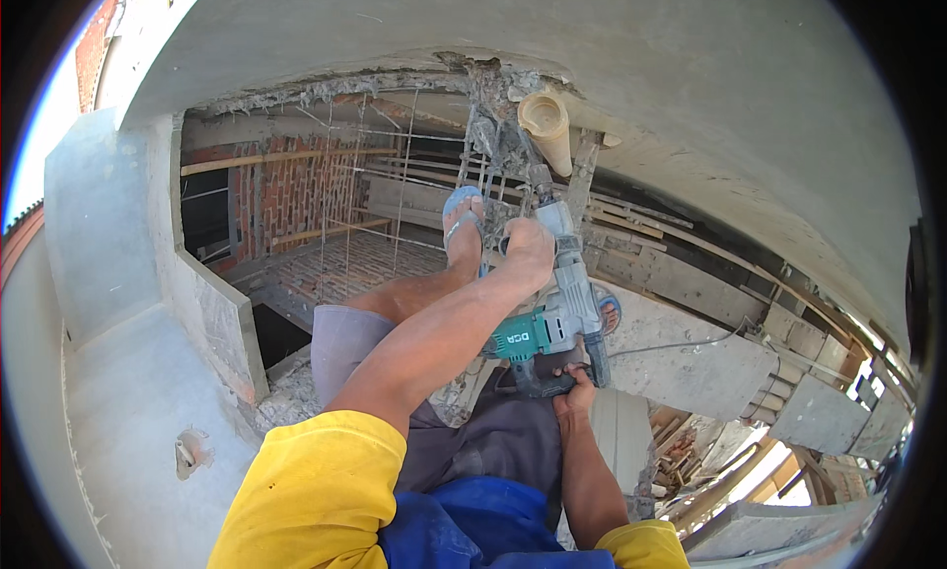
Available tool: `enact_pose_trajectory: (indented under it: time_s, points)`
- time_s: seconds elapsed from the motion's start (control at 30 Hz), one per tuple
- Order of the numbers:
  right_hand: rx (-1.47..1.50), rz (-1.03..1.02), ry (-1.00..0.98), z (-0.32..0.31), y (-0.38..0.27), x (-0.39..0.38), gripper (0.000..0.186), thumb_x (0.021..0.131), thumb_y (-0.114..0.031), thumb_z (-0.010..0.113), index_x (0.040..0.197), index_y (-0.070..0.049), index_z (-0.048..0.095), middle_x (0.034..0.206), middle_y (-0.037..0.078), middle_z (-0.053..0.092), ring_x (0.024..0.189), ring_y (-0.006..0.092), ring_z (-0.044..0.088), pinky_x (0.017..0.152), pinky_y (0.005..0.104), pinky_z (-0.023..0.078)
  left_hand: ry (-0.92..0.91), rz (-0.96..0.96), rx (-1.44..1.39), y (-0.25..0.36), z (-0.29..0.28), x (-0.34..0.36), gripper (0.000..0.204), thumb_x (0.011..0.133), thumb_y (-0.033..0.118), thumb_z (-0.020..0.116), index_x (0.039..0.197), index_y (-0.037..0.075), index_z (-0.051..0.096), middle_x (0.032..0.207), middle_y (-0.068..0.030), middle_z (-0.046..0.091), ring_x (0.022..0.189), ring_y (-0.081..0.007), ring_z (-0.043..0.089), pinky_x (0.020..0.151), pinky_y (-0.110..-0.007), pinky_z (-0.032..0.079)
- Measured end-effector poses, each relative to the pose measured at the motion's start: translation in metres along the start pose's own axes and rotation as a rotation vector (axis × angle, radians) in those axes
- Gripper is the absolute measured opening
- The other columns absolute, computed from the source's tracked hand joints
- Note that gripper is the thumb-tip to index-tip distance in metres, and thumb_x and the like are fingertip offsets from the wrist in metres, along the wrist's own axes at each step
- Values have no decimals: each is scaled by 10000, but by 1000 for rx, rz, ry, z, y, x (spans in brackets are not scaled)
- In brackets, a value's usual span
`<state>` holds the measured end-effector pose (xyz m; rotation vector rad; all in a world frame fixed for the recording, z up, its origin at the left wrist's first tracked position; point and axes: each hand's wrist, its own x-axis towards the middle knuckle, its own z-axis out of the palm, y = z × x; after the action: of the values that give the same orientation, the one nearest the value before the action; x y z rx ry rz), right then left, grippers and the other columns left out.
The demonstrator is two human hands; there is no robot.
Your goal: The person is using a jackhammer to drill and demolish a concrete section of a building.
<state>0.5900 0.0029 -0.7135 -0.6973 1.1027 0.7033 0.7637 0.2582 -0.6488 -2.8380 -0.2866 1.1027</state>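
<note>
A teal and grey demolition hammer [564, 313] lies along my body, its nose toward broken concrete [486, 115] at the ledge's edge, beside a beige plastic pipe [552, 130]. My left hand [528, 244] is closed on the hammer's front handle. My right hand [574, 391] grips the rear handle at the lower end of the tool. My left foot [464, 229], in a blue sandal, is just left of the hammer's nose, near exposed rebar. My other foot [610, 313], also sandalled, shows partly behind the hammer's body.
An overhanging concrete surface [710, 86] arches above. At left are a concrete wall [104, 214] and a drop past rebar [400, 165] toward a brick wall [296, 184]. Planks [641, 224], concrete beams [700, 362], a cable [681, 344] and scrap timber [681, 461] lie to the right.
</note>
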Motion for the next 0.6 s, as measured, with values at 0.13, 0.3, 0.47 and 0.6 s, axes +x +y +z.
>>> enact_pose_trajectory:
  time_s: [0.13, 0.3, 0.47, 0.6]
  points:
    - [46, -16, -10, -12, 8, 10, 161, 678, 51, 558, 816, -32, 554, 707, 77, 529, 631, 217, 524, 636, 385, 488, -18, 41, 69, 7, -4, -6, 141, 725, 123, 619, 808, 140, 733, 812, -67, 708, 775, -212, 692, 592, -336, 509]
    - [42, 14, 16, 10, 11, 8, 153, 686, 47, 562, 817, -31, 550, 687, 82, 519, 582, 229, 517, 650, 405, 491, -121, 45, 158, 6, -2, 4, 211, 743, 172, 622, 925, 144, 725, 918, -44, 701, 854, -209, 673, 618, -385, 489]
    - [57, -30, -16, 15, 14, 28, 161, 693, 41, 563, 841, -22, 554, 680, 83, 519, 577, 234, 522, 677, 407, 492, -223, 38, 127, 5, -5, 24, 269, 752, 214, 618, 993, 147, 718, 984, -32, 692, 895, -214, 656, 638, -426, 473]
    - [36, -9, -15, 14, 10, 24, 134, 689, 41, 569, 804, -25, 553, 685, 89, 521, 585, 234, 526, 680, 400, 492, -36, 33, 180, 4, -12, 6, 170, 716, 126, 645, 857, 159, 735, 857, -41, 708, 811, -191, 686, 612, -328, 509]
